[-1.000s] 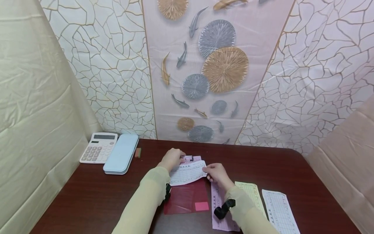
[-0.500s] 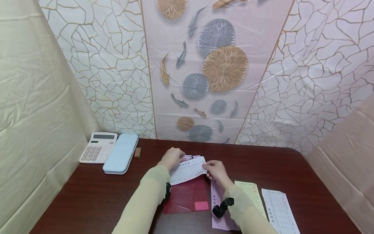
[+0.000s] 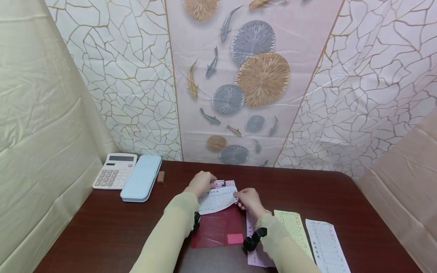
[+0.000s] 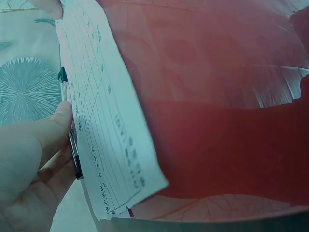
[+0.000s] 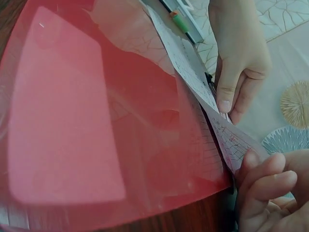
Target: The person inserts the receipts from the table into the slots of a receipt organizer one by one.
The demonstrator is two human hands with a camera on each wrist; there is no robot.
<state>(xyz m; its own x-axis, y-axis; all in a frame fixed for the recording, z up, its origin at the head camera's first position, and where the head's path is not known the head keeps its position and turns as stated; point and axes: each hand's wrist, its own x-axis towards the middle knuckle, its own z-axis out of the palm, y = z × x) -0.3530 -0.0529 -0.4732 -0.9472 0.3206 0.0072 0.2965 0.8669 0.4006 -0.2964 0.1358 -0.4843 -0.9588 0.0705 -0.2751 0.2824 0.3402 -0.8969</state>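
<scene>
A red translucent folder [image 3: 215, 229] with a pink label [image 3: 235, 238] lies in front of me. Across its far end is a white printed slip [image 3: 216, 200], over a pink-purple slip [image 3: 231, 183]. My left hand [image 3: 201, 184] pinches a clip [image 3: 221, 183] with wire handles at the far edge; the left wrist view shows the thumb [image 4: 60, 118] against it. My right hand [image 3: 250, 199] pinches the white slip's right end, which curves up off the folder in the right wrist view. Part of the slip's left end is hidden by my left hand in the head view.
Right of the folder lie a purple slip [image 3: 254, 258], partly under my right arm, a yellow slip [image 3: 295, 229] and another white slip [image 3: 326, 244]. At the back left are a calculator [image 3: 110, 178], a light blue case [image 3: 141, 178] and a small eraser-like block [image 3: 161, 177].
The white slip's right end rose and tilted over the clip, then came down and left with my right hand, showing the clip again. My left hand has stayed in place.
</scene>
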